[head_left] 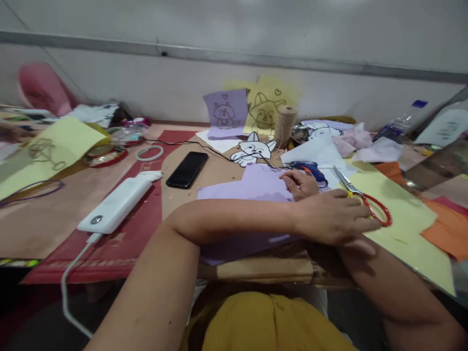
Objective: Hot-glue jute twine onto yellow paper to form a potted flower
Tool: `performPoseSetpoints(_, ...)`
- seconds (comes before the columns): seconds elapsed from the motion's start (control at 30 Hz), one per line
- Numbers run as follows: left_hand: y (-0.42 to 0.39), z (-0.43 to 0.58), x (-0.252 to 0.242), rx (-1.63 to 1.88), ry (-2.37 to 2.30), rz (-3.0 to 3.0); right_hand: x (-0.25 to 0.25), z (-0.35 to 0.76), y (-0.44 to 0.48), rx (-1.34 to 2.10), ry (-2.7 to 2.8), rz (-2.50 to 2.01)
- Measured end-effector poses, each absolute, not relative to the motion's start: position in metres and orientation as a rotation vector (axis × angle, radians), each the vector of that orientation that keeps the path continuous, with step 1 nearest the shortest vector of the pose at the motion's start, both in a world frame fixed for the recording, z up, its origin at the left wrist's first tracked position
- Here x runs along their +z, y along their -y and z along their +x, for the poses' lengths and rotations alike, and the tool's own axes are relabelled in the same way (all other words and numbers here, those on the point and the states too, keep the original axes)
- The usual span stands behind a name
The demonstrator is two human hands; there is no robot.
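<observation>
My left hand (334,217) lies across my right wrist, its fingers stretched out close to the red handles of the scissors (378,209). Beneath it, my right hand (300,185) is curled over the edge of a purple sheet (252,183), thumb and fingertips together; anything small between them cannot be made out. Just behind that hand sits a blue tool with orange parts (309,170), probably a glue gun. A white cut-out of a cartoon animal (254,148) stands behind the purple sheet, with a black cord passing in front of it.
A black phone (187,169), a white power bank (117,204) with a cable, and a tape roll (149,153) lie left. Behind are a twine spool (285,126) and drawings on purple (226,114) and yellow paper (265,109). Yellow (413,234) and orange sheets (448,226) cover the right.
</observation>
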State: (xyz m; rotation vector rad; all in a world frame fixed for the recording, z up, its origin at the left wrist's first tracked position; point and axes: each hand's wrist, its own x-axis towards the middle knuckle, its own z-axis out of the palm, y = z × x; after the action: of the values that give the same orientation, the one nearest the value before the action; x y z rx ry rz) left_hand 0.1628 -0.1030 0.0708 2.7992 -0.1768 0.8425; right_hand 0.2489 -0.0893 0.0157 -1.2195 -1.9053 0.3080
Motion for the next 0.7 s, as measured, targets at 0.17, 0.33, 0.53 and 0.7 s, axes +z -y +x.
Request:
performPoseSetpoints(0.17,0.135,0.167,0.023,0.750,0.333,3.155,0.012,0.245,0.089,0.211,1.961,-1.165)
performPoseSetpoints(0.33,0.135,0.163,0.003,0.723,0.254,3.213,0.004,0.238,0.087,0.148,2.129,-1.190)
performPoseSetpoints(0.53,0.150,0.153,0.000,0.763,0.067,3.184,0.003,0.227,0.095,0.137,2.411,-1.158)
performPoseSetpoints(0.7,0.147,0.154,0.000,0.707,0.051,3.148,0.002,0.227,0.091,0.231,2.577,-1.252)
